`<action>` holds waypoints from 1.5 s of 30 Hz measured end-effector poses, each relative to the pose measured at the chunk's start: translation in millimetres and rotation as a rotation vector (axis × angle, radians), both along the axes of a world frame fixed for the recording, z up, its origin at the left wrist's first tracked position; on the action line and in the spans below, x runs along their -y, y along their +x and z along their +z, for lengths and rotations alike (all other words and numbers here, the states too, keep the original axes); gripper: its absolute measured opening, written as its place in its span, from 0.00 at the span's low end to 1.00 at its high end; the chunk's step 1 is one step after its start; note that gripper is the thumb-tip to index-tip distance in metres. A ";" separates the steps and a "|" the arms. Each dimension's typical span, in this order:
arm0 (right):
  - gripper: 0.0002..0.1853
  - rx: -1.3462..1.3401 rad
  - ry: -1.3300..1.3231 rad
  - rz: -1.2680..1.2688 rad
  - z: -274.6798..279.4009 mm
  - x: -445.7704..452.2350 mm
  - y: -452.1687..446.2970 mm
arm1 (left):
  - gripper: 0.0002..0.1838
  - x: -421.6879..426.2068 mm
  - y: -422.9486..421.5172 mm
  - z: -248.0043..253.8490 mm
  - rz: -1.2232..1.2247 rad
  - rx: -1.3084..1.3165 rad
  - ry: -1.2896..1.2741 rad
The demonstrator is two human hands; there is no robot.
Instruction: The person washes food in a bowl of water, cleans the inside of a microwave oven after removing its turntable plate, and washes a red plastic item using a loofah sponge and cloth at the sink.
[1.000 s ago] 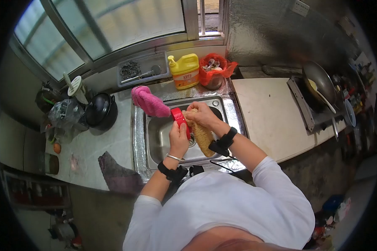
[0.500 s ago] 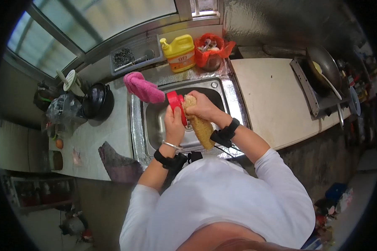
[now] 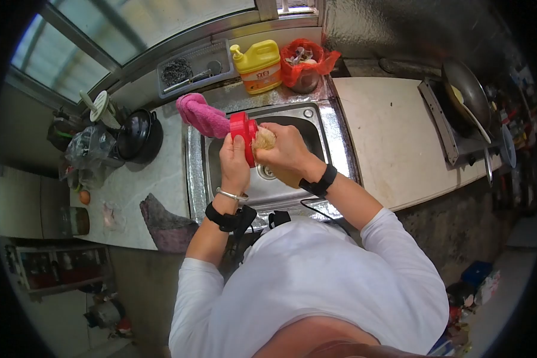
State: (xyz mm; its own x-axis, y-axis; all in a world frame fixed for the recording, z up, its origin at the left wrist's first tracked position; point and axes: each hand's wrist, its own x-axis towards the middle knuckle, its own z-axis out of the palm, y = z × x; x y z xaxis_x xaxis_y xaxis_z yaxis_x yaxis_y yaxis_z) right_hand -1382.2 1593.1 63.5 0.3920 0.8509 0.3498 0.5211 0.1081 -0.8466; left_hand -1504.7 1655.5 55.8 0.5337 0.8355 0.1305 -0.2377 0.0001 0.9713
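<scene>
My left hand (image 3: 235, 166) is closed round a red, round plastic piece (image 3: 240, 126) that looks like a lid, held up over the sink (image 3: 196, 179). My right hand (image 3: 287, 148) grips a tan, rough-textured cloth (image 3: 264, 140) and presses it against the red piece's right side. Most of the cloth is hidden behind my right fingers and palm. A pink cloth (image 3: 201, 116) sits at the sink's back left, just beyond the red piece. The sink's drain (image 3: 267, 172) shows below my hands.
Behind the sink stand a yellow pump jug (image 3: 262, 68), a pot with a red plastic bag (image 3: 307, 74) and a grey basket (image 3: 200, 65). A black pot (image 3: 140, 137) and a dark cloth (image 3: 164, 224) are left; a wok (image 3: 466, 95) on a stove is right.
Both hands and the red piece have shifted slightly up and left. The tan cloth's hanging length has swung out of sight behind my right hand, which now covers more of it.
</scene>
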 end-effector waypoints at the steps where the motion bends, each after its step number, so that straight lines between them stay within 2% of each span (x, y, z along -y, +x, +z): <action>1: 0.19 0.002 0.001 0.002 -2.1 -2.5 1.2 | 0.14 1.1 -0.8 -0.4 0.002 0.002 0.001; 3: 0.18 -0.158 -0.047 0.027 -7.6 -10.2 6.7 | 0.14 5.6 -2.8 -1.7 0.054 -0.150 0.120; 7: 0.17 -0.354 -0.248 0.064 -25.5 -35.3 28.6 | 0.14 10.9 -2.6 -11.8 0.073 -0.214 0.251; 9: 0.19 -0.671 -0.481 0.193 -19.8 -43.5 38.6 | 0.15 12.2 -5.0 -16.4 0.049 -0.318 0.449; 10: 0.13 -0.814 -0.532 0.221 -15.7 -45.4 39.3 | 0.16 14.7 -5.7 -13.8 0.026 -0.348 0.432; 14: 0.11 -0.773 -0.439 0.325 -16.3 -36.8 29.8 | 0.16 5.3 -2.2 -25.3 0.065 -0.291 0.431; 15: 0.11 -0.772 -0.444 0.329 -19.4 -29.3 18.0 | 0.15 -0.4 1.6 -29.2 0.126 -0.170 0.305; 16: 0.15 -0.485 -0.321 0.176 -23.0 -20.9 3.9 | 0.14 -4.2 3.5 -29.8 0.185 -0.048 0.180; 17: 0.20 -0.200 -0.192 0.023 -25.2 -16.5 -4.1 | 0.14 -6.2 2.8 -29.7 0.185 -0.049 0.181; 19: 0.23 -0.247 -0.244 0.010 -19.2 -11.1 -4.0 | 0.16 -6.2 0.7 -23.9 0.136 -0.071 0.195; 21: 0.22 -0.080 -0.214 0.002 -16.9 -11.9 -2.7 | 0.15 -6.4 -2.0 -12.9 0.135 -0.122 0.233; 25: 0.21 -0.152 -0.190 -0.006 -11.7 -17.8 4.8 | 0.12 -11.2 -6.2 -12.7 0.118 -0.284 0.309; 27: 0.18 -0.276 -0.199 0.012 -18.4 -27.4 12.8 | 0.11 -10.2 -4.4 -18.9 0.137 -0.263 0.327; 29: 0.15 -0.259 -0.245 0.053 -19.8 -34.2 21.1 | 0.10 -6.2 -5.8 -22.0 0.155 -0.246 0.344; 31: 0.16 -0.947 -0.397 0.191 -22.0 -40.5 31.1 | 0.09 5.1 -5.2 -13.9 0.154 -0.289 0.544; 35: 0.15 -1.039 -0.306 0.290 -15.5 -33.7 26.6 | 0.10 4.8 -6.7 -11.5 0.187 -0.284 0.638; 36: 0.17 -0.791 -0.273 0.303 -11.9 -28.6 21.3 | 0.10 1.1 -9.6 -15.3 0.182 -0.292 0.633; 37: 0.19 -0.537 -0.239 0.316 -8.9 -24.8 15.5 | 0.11 -7.6 -11.2 -20.8 0.165 -0.279 0.455; 38: 0.24 -0.235 -0.277 0.052 -13.1 -22.8 2.3 | 0.11 -12.7 -12.2 -24.6 0.149 -0.264 0.280; 41: 0.26 -0.308 -0.346 0.066 -9.8 -18.5 0.7 | 0.12 -11.8 -14.2 -25.9 0.157 -0.224 0.384; 43: 0.26 -0.299 -0.318 0.077 -19.1 -22.7 1.4 | 0.12 -6.3 -15.0 -9.8 0.151 -0.268 0.426; 45: 0.22 -0.361 -0.327 0.153 -20.6 -26.4 6.9 | 0.12 -2.8 -16.6 -6.6 0.137 -0.311 0.466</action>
